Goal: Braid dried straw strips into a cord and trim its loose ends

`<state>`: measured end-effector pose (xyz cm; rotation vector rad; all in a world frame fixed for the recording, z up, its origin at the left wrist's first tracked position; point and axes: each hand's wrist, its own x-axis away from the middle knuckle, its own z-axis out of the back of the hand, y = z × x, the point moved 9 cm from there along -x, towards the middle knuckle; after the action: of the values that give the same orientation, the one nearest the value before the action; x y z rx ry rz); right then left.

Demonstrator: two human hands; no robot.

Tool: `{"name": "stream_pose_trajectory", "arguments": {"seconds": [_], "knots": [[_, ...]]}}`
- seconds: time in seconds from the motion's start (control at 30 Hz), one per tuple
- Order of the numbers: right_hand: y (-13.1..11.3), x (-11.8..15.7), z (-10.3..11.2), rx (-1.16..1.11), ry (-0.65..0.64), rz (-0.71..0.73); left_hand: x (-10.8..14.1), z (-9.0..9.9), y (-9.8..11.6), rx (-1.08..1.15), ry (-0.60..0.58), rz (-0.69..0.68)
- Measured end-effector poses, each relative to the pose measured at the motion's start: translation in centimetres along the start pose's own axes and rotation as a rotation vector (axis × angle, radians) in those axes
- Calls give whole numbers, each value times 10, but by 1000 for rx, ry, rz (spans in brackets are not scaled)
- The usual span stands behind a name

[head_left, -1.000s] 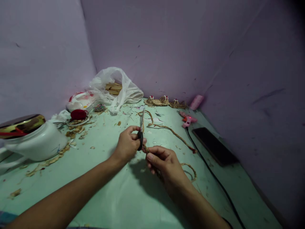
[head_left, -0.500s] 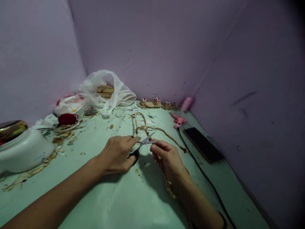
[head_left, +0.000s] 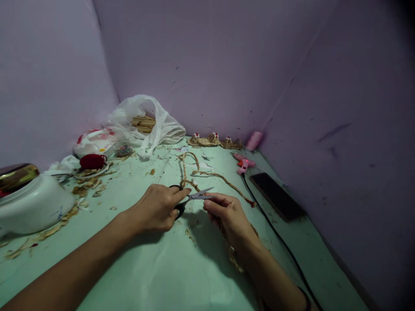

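My left hand point(head_left: 160, 207) grips the black-handled scissors point(head_left: 193, 196), thumb and fingers in the loops. The blades point right, slightly parted, and reach the fingertips of my right hand point(head_left: 225, 211). That hand is pinched on a braided straw cord point(head_left: 231, 255), whose lower part hangs below the palm. More braided cord point(head_left: 223, 178) lies looped on the table just beyond the scissors, with a reddish end at the right. Whether the blades touch the cord at the pinch is too small to tell.
A pink glue gun point(head_left: 244, 165) with a black cable and a phone point(head_left: 277, 196) lie at the right. Behind are small woven slippers point(head_left: 204, 141), a pink spool point(head_left: 254, 141) and a plastic bag point(head_left: 168, 127). A white pot point(head_left: 39, 205) and scraps sit left.
The scissor blades have swung downward and come closer together. The stretch of cord by the blades has dropped toward the table. My right hand has barely moved.
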<state>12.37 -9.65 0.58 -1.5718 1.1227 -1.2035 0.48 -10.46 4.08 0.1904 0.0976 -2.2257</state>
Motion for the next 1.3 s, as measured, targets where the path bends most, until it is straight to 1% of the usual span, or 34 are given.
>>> {"name": "stream_pose_trajectory", "arguments": {"seconds": [0.17, 0.27, 0.33, 0.4, 0.53, 0.63, 0.73, 0.8, 0.9, 0.97, 1.0, 1.07, 1.13, 1.23, 1.3], "knots": [[3, -1, -2, -35, -28, -29, 0, 0, -2, 82, -7, -15], [3, -2, -1, -45, -31, -19, 0, 2, -1, 201, 3, -25], [4, -3, 0, -78, -29, -26, 0, 6, -2, 331, 32, -21], [6, -2, 1, -120, -18, -53, 0, 11, -8, 470, 104, 23], [8, -1, 1, -146, -4, -83, 0, 17, -29, 702, 268, 204], [7, -2, 1, -136, -7, -78, 1, 11, -38, 949, 313, 363], [6, -2, 1, -116, 7, -67, 2, -2, -41, 1320, 331, 529], [9, -2, 0, -104, 6, -77, 5, -13, -43, 1569, 376, 635], [16, -1, -7, -85, -40, -119, 11, -34, -47, 1873, 451, 831], [23, 0, -14, -69, -87, -150, 12, -46, -48, 2042, 453, 914], [25, 1, -17, -64, -114, -159, 10, -49, -48, 2114, 448, 914], [29, 3, -25, -64, -166, -165, 4, -47, -54, 2215, 464, 869], [33, 5, -31, -59, -210, -172, 0, -39, -67, 2253, 534, 828], [37, 6, -35, -52, -233, -182, -2, -26, -87, 2193, 653, 787], [36, 5, -35, -55, -221, -162, -3, -20, -92, 2128, 678, 752]]}}
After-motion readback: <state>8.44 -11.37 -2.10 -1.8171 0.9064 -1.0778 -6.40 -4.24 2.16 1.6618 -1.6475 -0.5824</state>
